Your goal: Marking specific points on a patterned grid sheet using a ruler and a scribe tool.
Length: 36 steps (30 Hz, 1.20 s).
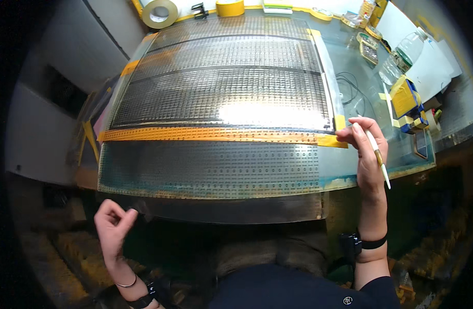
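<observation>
Dim workroom, grey panels (56, 77) at far left, glass tabletop (401, 149) under bright light. Left hand (113, 219) sat low, short of the near edge, fingers curled toward thumb; could not tell if it gripped anything. Patterned sheet (221, 85) lay flat ahead, between and beyond both hands; its orange tape strip (210, 135) ran long-ways left to right, ending at yellow tape (329, 141). Right hand (369, 149) was nearer, fingertips right by that end, contact unclear, a slanted white tool (384, 167) clasped in it. Clear bottle (405, 54) beyond, right.
</observation>
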Available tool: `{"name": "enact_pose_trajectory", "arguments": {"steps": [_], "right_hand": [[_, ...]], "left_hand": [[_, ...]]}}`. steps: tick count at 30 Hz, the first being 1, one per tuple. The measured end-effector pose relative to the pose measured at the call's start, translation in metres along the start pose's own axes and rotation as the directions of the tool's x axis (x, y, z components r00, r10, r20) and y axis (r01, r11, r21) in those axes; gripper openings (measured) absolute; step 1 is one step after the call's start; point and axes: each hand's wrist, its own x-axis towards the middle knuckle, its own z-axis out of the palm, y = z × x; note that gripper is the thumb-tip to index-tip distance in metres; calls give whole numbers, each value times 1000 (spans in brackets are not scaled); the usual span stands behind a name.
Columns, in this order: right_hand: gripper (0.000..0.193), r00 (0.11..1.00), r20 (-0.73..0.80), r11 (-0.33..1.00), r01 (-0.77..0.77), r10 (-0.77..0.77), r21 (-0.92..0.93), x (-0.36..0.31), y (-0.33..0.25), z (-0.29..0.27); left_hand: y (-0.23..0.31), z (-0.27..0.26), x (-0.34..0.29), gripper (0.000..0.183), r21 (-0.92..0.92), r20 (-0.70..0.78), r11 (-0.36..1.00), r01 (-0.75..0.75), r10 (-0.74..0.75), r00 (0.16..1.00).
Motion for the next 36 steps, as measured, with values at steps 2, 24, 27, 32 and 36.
{"name": "enact_pose_trajectory", "arguments": {"steps": [2, 24, 27, 32, 36], "right_hand": [[19, 1000, 3, 1000, 11, -11, -25, -3, 3, 0], [16, 998, 8, 997, 55, -55, -54, -9, -1, 1], [16, 998, 2, 996, 62, -62, -58, -9, 0, 2], [15, 998, 3, 996, 57, -57, -69, -9, 3, -1], [15, 998, 2, 994, 56, -56, -95, -9, 1, 0]], "left_hand": [[-6, -3, -2, 29, 144, 263, 987, 78, -114, 958], [-22, 15, 6, 22, -588, 72, 761, 273, -286, 955], [-8, 18, 2, 30, -543, 11, 820, 178, -206, 979], [-3, 19, -2, 39, -564, -24, 823, 75, -107, 994], [-2, 22, -7, 38, -614, -74, 789, 17, -79, 994]]}}
